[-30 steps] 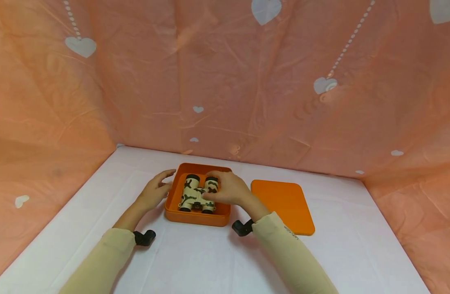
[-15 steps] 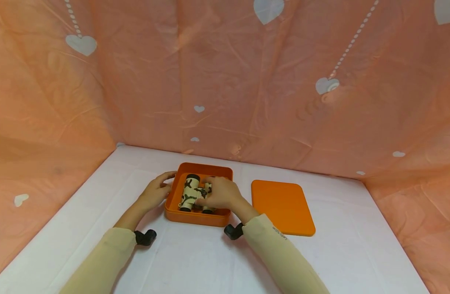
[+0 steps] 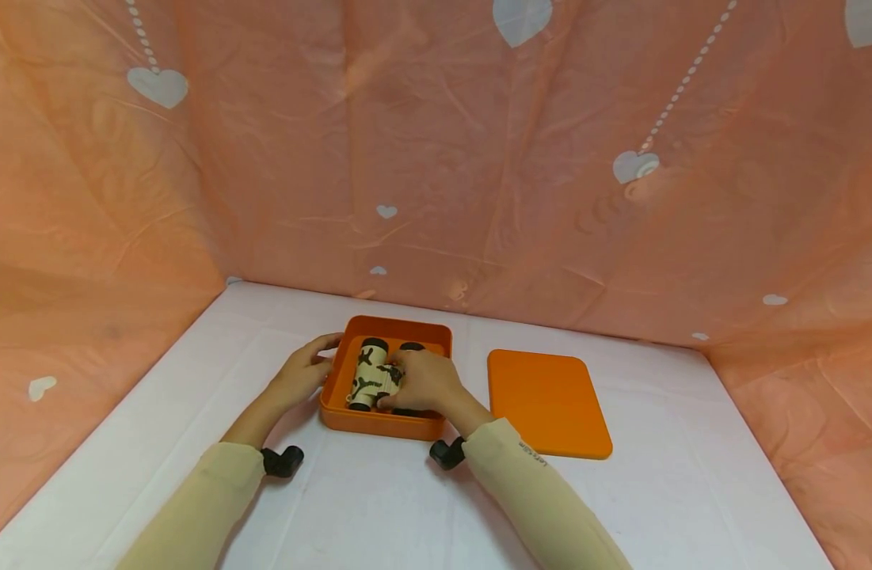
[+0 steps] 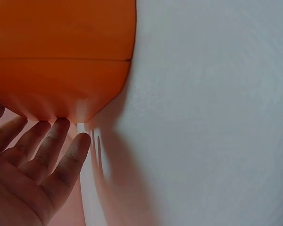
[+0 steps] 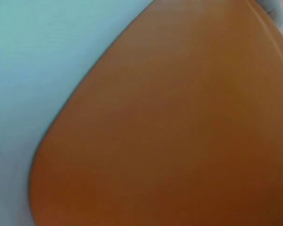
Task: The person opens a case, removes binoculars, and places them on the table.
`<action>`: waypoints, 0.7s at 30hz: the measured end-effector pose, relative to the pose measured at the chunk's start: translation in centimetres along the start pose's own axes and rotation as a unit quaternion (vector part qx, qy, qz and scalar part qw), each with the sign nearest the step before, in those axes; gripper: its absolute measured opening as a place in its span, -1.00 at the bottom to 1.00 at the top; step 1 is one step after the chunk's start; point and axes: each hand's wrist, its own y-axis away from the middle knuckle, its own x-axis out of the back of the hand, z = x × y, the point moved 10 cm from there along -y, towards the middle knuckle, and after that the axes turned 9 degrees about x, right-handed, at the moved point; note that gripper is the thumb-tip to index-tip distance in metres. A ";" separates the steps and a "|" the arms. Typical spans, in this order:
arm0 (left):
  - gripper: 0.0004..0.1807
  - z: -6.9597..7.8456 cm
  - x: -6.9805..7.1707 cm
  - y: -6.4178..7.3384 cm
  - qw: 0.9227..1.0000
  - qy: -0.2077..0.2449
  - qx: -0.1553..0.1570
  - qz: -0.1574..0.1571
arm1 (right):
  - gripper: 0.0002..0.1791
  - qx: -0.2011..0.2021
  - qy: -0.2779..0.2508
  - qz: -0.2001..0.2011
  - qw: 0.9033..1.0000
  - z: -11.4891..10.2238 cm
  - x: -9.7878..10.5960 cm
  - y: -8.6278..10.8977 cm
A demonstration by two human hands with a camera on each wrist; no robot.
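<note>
Binoculars [image 3: 367, 374] with a cream and dark camouflage pattern lie inside an orange box [image 3: 382, 425] in the head view. My right hand [image 3: 430, 381] reaches into the box and grips the right barrel from above, thumb toward the near end; the palm hides most of that barrel. At the box's left side rests my left hand [image 3: 300, 374], fingers spread and gently bent. In the left wrist view, its fingertips sit right at the edge of the box [image 4: 61, 87]. The right wrist view is filled by the box's outer wall [image 5: 155, 132].
An orange lid [image 3: 550, 404] lies flat on the white-covered table [image 3: 378, 507], right of the box and close to the right forearm. A pink cloth [image 3: 436, 158] with pale hearts rises behind and at both sides.
My right hand has shifted left and slightly down over the binoculars, covering more of the near right part. The left hand stays at the box's side.
</note>
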 end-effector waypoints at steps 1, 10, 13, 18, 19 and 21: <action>-0.40 0.0 0.0 0.0 1.000 0.002 0.001 -0.001 | -0.22 -0.001 0.002 0.000 1.000 0.0 0.0 0.0; -0.40 0.0 -0.1 -0.1 1.000 0.006 0.001 -0.005 | -0.18 0.002 0.013 0.005 1.000 -0.1 -0.2 -0.2; -0.40 0.0 0.0 -0.1 1.000 0.004 0.001 -0.004 | -0.19 0.003 0.011 0.005 1.000 -0.2 -0.1 -0.3; -0.40 -0.1 0.0 -0.1 1.000 0.002 0.004 -0.004 | -0.20 0.006 0.016 0.006 1.000 -0.5 0.0 -0.4; -0.40 -0.1 0.0 -0.1 1.000 0.001 0.005 -0.005 | -0.19 0.006 0.017 0.007 1.000 -0.5 0.0 -0.4; -0.40 -0.2 0.0 -0.1 1.000 0.000 0.006 -0.005 | -0.19 0.006 0.017 0.008 1.000 -0.5 0.1 -0.4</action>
